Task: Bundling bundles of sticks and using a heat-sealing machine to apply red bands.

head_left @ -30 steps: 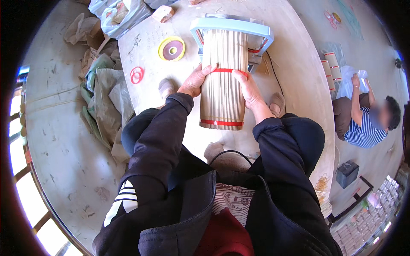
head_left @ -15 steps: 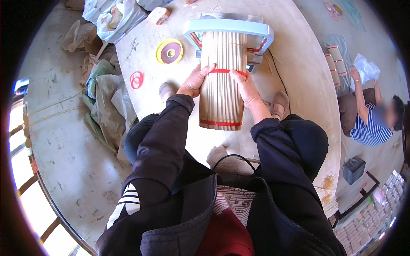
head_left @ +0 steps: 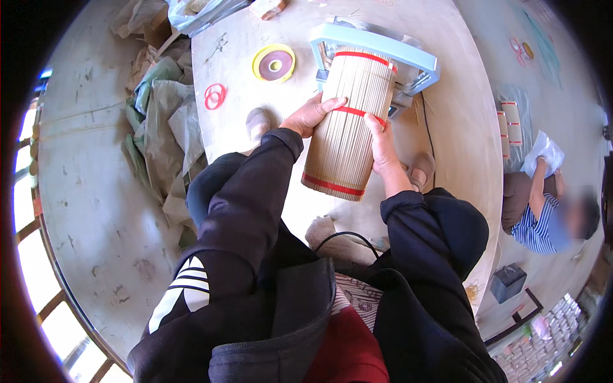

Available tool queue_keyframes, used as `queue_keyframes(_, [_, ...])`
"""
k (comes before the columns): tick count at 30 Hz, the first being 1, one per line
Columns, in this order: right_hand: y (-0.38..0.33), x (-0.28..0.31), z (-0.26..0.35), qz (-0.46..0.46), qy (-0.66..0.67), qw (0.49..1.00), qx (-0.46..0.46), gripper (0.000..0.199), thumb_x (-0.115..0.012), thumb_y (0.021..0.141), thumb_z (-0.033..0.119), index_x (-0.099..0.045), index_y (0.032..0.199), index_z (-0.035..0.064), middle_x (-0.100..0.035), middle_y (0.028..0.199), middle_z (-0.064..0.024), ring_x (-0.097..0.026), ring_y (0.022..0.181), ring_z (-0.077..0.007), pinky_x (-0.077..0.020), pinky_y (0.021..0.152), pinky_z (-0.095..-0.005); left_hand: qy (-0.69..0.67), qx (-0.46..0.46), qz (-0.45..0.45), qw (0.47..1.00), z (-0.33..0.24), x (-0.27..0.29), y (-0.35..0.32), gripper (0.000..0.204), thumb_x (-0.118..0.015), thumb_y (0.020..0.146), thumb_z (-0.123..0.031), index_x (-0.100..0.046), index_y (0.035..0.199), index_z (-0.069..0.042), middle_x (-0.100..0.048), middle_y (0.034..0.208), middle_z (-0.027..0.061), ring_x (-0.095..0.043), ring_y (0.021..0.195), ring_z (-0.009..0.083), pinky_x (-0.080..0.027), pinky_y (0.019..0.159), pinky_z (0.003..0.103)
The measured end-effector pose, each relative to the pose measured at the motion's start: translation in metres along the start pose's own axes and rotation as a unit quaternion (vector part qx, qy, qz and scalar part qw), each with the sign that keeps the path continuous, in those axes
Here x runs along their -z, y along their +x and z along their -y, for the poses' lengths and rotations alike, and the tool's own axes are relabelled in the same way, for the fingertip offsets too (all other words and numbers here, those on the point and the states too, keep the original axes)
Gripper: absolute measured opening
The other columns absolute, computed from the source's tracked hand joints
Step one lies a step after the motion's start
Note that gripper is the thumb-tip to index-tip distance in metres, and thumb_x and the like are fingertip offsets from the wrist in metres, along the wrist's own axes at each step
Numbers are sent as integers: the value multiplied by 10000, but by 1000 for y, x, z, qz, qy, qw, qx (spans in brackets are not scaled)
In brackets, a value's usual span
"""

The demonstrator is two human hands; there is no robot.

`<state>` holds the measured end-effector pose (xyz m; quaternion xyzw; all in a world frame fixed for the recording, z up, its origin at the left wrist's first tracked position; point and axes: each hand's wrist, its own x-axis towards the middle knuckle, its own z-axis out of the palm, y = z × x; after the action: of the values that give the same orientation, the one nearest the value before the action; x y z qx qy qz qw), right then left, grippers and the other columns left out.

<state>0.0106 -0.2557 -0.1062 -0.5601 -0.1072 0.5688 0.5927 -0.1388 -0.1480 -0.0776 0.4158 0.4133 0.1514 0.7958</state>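
Observation:
Between my two hands is a thick bundle of thin wooden sticks [head_left: 348, 140], tilted with its far end to the right. Red bands circle it near both ends and around the middle. My left hand [head_left: 313, 115] grips its left side, thumb on top by the middle band. On the right side, my right hand [head_left: 382, 145] holds it the same way, thumb lying over that band. The bundle's far end lies at the opening of a light-blue framed machine [head_left: 377, 46]; whether it touches the frame I cannot tell.
A yellow-rimmed tape roll [head_left: 274, 62] and red bands [head_left: 215, 96] lie on the board [head_left: 236, 38] at left. Crumpled plastic sheets [head_left: 159, 121] are heaped beyond its left edge. A black cable [head_left: 426, 121] runs from the machine. At right, a seated person [head_left: 536, 220] handles a clear bag [head_left: 544, 154] near banded bundles [head_left: 509, 124].
A red band now shows around the bundle's far end, where there was none visible before. The bundle has turned so that its far end leans right. My hands still hold its sides.

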Motion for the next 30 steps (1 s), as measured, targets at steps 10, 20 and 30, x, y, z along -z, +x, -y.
queue_keyframes(10, [3,3,0,53,2,998,17,696,-702,758,360,-373,1241,-18,-528,1148,-125,-527,1025,-201,-419,906,-347,16,3,5,1000,7,4,4,1095,-743,600,-639,-269,1403,-65,-485,1301,157,-484,1179,273,-380,998,386])
queue_keyframes(20, [10,4,-6,43,-4,999,11,711,-702,751,375,-375,1238,-27,-530,1142,-132,-529,1021,-203,-421,901,-342,-6,-5,12,1000,10,8,8,1049,-783,605,-572,-309,1364,-24,-504,1268,166,-509,1139,274,-390,986,392])
queue_keyframes(30, [7,7,-7,27,-3,1000,-3,720,-696,762,382,-355,1254,-18,-517,1156,-132,-519,1037,-203,-410,915,-344,-30,-22,9,999,2,-3,-1,885,-772,681,-476,-385,1325,-7,-553,1210,142,-534,1109,242,-411,963,374])
